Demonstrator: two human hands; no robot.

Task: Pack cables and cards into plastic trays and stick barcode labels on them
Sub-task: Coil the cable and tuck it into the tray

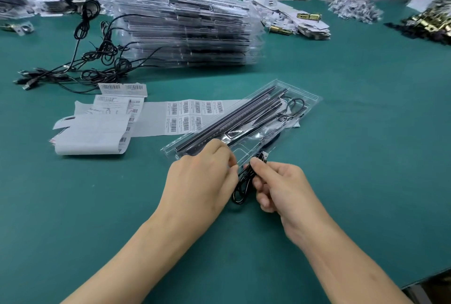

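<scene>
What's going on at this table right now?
A person is bundling a black cable at the near end of a clear plastic tray that already holds long black strips. The right hand pinches the coil; the left hand's curled fingers meet it, though its grip is hidden. A barcode label sheet lies partly under the tray, and a stack of filled trays sits behind.

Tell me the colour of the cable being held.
Black. The cable shows best in the head view, pinched by the right hand.
</scene>
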